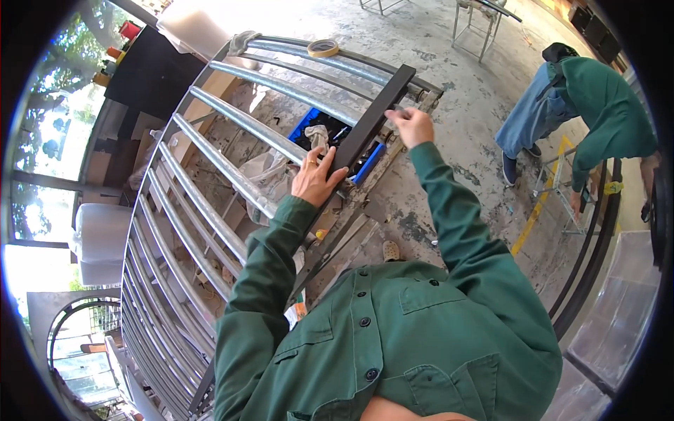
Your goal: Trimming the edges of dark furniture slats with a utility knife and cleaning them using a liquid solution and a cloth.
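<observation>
A dark flat metal bar lies across the ends of several silvery metal tubes. My left hand presses on the near end of this bar, its fingers spread and a ring on one of them. Beside the bar's far half, my right hand is closed, thumb and fingertips together at the bar's edge. Whatever it pinches is small, greyish and too blurred to name. Below the tubes, a blue bin holds dark items and a crumpled pale cloth.
A roll of tape and a grey cloth lie on the frame's far end. At right a person in green bends over a small metal step stand and long dark bars. Clear plastic hangs under the tubes.
</observation>
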`<state>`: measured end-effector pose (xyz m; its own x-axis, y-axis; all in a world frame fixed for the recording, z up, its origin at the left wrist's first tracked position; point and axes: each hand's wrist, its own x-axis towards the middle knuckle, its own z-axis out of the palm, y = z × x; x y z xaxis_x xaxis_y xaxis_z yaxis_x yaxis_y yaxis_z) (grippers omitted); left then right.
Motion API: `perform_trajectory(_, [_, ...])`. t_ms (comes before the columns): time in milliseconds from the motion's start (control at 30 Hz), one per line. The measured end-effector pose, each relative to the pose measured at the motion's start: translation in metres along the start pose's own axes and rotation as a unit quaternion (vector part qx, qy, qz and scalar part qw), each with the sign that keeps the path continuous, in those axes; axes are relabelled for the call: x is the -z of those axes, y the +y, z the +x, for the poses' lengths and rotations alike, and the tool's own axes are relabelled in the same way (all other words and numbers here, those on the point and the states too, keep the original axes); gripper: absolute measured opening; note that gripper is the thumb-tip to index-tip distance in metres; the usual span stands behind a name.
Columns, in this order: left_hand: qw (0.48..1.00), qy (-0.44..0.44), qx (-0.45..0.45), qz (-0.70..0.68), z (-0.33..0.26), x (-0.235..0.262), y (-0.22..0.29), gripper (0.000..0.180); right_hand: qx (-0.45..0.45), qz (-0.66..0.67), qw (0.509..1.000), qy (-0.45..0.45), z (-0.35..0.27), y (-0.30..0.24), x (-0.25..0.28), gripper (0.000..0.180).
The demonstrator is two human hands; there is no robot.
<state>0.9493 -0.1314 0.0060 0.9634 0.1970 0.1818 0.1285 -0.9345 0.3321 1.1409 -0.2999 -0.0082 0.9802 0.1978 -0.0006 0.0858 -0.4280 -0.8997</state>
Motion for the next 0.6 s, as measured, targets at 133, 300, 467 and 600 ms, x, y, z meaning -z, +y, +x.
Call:
perform_trajectory(133, [0.999,0.002,0.019,-0.026,0.0,0.001,0.012,0.061,-0.054,-0.043,0.996,0.059,-0.002,-0.011,-0.042,0.043])
perform_trajectory(300, [0.993,-0.044,0.042,-0.099,-0.001,0.006,0.008,0.064,-0.096,-0.038,0.989,0.105,0.011,-0.016,-0.043,0.034])
perform_trajectory(467, [0.989,-0.049,0.032,-0.133,0.002,0.0,0.009,0.062,-0.126,-0.065,0.979,0.148,0.071,-0.007,-0.02,0.035])
perform_trajectory(600, [0.985,-0.044,0.005,-0.167,0.005,-0.008,0.008,0.062,-0.096,-0.066,0.971,0.211,0.063,0.01,-0.033,0.034])
